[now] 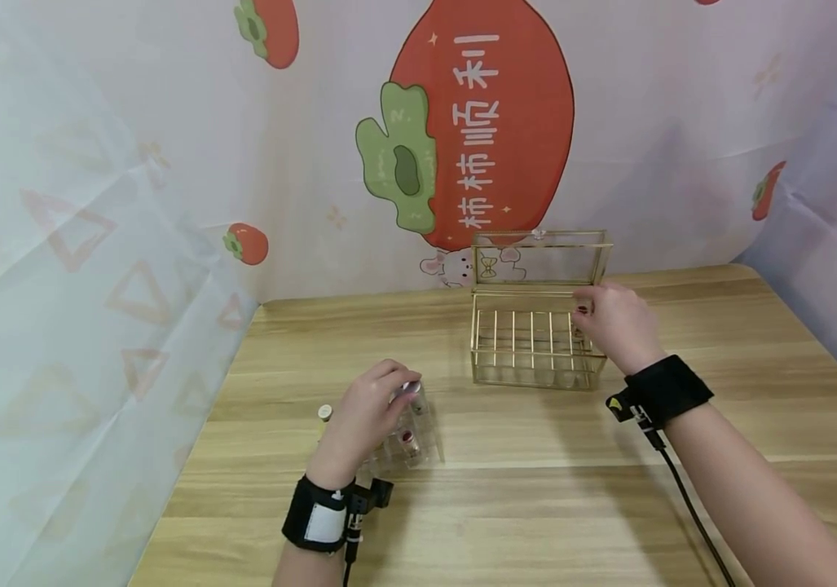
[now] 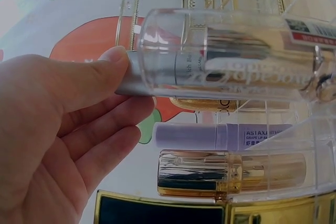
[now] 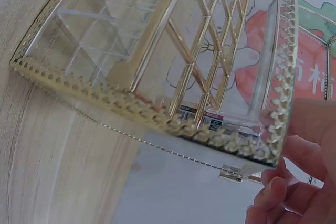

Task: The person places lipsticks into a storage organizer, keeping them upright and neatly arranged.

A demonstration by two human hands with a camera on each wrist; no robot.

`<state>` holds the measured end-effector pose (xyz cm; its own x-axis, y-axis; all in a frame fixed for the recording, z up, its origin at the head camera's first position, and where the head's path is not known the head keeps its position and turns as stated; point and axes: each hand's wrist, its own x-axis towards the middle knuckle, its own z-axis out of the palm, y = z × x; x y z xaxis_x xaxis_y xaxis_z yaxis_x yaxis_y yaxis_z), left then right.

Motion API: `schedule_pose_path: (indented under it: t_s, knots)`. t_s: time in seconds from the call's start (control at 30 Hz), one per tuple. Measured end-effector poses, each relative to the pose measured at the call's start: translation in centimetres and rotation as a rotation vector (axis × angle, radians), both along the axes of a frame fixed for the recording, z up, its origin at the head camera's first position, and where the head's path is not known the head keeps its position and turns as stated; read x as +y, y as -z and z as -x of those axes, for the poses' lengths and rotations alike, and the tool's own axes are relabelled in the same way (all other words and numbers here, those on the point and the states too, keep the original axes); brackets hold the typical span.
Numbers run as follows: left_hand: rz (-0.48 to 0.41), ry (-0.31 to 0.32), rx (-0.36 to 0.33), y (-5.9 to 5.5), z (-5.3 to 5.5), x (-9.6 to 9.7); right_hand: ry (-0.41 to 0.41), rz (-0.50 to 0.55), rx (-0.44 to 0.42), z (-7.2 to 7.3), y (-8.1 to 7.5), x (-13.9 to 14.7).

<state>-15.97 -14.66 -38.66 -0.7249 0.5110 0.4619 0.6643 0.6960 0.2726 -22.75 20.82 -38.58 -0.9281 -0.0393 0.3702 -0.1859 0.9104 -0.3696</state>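
In the left wrist view my left hand [image 1: 370, 416] pinches the grey end of a cosmetic tube [image 2: 137, 74] between thumb and forefinger. A clear lipstick tube [image 2: 247, 51] overlaps it in front. A purple lip balm [image 2: 194, 136] and a gold lipstick [image 2: 194, 173] stand beside it in a clear divided holder [image 1: 429, 444]. My right hand [image 1: 619, 322] is at the right end of a gold-framed glass box [image 1: 535, 381]. Its fingertips hold the end of a clear tube with a red-and-white label [image 3: 210, 119], which sits in the end slot; the frame partly hides the grip.
The box's glass lid [image 1: 543, 236] stands raised at the back, near the printed cloth [image 1: 315, 163]. Gold bars [image 1: 513, 326] divide the box into slots. A white-capped item [image 1: 325, 412] is left of my left hand. Wooden table [image 1: 506, 505] lies in front.
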Motion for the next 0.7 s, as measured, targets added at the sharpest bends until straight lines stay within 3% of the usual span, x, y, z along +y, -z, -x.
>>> schedule_pose_path:
  t_s: [0.17, 0.7]
  knots:
    - [-0.002, 0.011, -0.002, -0.06, 0.11, -0.03, -0.002, 0.024, -0.018, 0.14, -0.05, 0.17]
    - [0.027, 0.005, -0.002, 0.18, 0.38, -0.07, 0.014, 0.030, 0.050, -0.76, -0.17, -0.41]
